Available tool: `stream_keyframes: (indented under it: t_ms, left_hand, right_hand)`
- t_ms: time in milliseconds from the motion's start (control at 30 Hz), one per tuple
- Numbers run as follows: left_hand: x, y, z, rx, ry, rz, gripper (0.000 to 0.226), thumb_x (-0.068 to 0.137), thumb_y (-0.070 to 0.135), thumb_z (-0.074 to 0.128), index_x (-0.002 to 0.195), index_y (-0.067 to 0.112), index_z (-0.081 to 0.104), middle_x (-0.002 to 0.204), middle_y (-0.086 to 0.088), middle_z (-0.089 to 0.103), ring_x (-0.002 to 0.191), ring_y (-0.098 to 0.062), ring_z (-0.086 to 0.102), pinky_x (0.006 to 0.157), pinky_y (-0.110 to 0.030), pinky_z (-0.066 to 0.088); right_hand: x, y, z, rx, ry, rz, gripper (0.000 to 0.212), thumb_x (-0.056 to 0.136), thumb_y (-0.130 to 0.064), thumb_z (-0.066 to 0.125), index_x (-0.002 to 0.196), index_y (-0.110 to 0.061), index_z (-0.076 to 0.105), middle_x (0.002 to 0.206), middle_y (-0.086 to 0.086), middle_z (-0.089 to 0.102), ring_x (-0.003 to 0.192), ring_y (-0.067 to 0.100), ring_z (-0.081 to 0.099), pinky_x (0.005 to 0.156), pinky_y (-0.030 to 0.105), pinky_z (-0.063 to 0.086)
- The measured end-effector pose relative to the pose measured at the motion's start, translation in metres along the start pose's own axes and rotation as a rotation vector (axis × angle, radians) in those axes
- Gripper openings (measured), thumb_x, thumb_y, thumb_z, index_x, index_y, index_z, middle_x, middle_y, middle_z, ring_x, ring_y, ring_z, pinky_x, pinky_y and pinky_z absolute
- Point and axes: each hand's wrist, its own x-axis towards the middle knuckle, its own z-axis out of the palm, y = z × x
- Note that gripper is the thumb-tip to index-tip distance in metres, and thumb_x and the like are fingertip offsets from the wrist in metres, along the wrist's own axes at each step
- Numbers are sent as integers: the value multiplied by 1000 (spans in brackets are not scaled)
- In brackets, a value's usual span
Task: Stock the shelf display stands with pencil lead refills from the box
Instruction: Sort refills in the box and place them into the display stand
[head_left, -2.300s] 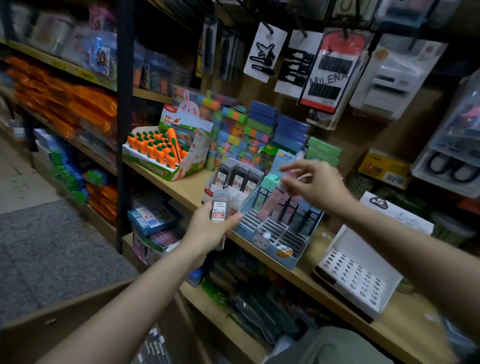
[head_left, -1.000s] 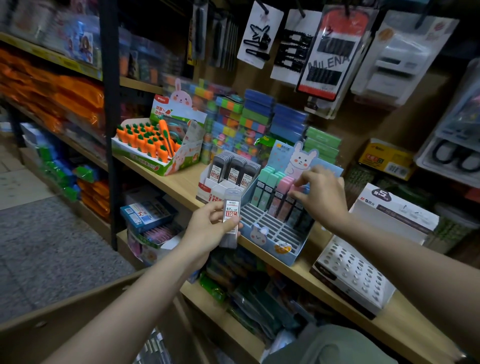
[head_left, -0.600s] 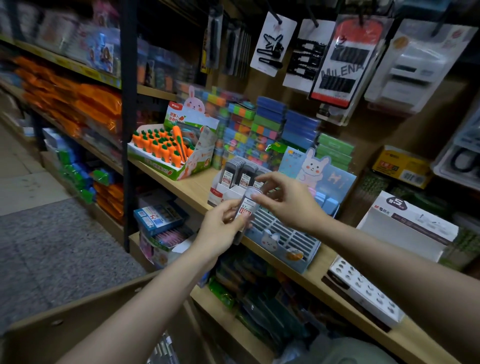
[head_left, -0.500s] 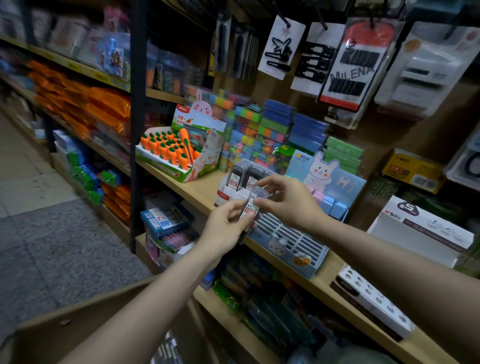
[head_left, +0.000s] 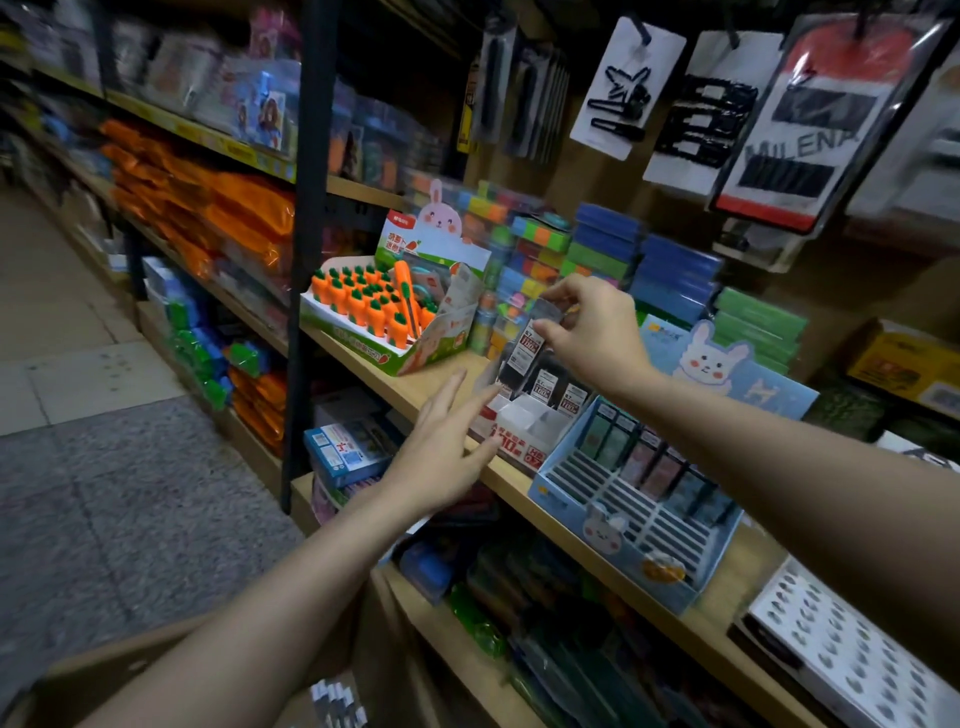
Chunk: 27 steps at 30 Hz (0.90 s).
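On the wooden shelf (head_left: 363, 358) at mid-height, a white and red display stand (head_left: 524, 423) sits just left of a pale blue display stand (head_left: 631, 512) with a rabbit printed on its front and on its back card. The right hand (head_left: 597, 325) is raised above the white and red stand, thumb and fingertips pinching the top end of a dark lead refill case (head_left: 524, 348) with a white and red label. The case hangs roughly upright, its lower end at the rear row of the stand, where further labelled cases (head_left: 558, 387) stand side by side; whether the held case touches them cannot be determined. The front compartments of that stand show white. The left hand (head_left: 447, 441) is held in front of the shelf edge, palm turned toward the stand, fingers straight and spread, gripping nothing; its fingertips lie near the left side of the white and red stand, and contact cannot be confirmed because of motion blur. The blue stand holds a row of refill cases in green, pink and dark tones along its rear slots. A carrot-themed display box (head_left: 389, 332) stands further left on the same shelf. A cardboard box (head_left: 156, 670) is at the bottom edge of the view, with more cases (head_left: 337, 701) visible inside it. A white perforated tray (head_left: 852, 654) lies at the lower right.
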Motion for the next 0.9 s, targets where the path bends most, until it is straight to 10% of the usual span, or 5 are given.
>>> stream_keyframes:
  t_ms: [533, 733, 900]
  left_hand:
    - [3, -2, 12, -77, 20, -2, 68, 95, 39, 56, 153, 34, 20, 161, 11, 12, 145, -11, 20, 110, -28, 24]
    - [-9, 2, 3, -80, -19, 20, 70, 95, 37, 56, 154, 33, 17, 162, 13, 6, 147, -6, 10, 116, -29, 19]
    - [-49, -5, -10, -59, 46, 4, 44, 96, 28, 56, 138, 31, 47, 145, 12, 44, 135, -5, 36, 111, -26, 32]
  right_hand:
    - [-16, 16, 41, -184, -147, -105, 32, 83, -20, 75, 114, -11, 72, 104, 11, 57, 95, 30, 59, 83, 43, 50]
    - [-29, 7, 18, -108, -154, -19, 59, 91, -33, 65, 144, -17, 44, 123, 7, 49, 107, 20, 54, 94, 35, 48]
    - [-81, -7, -11, 144, -60, 80, 16, 95, -32, 60, 104, -21, 67, 91, -8, 66, 79, 5, 64, 74, 34, 58]
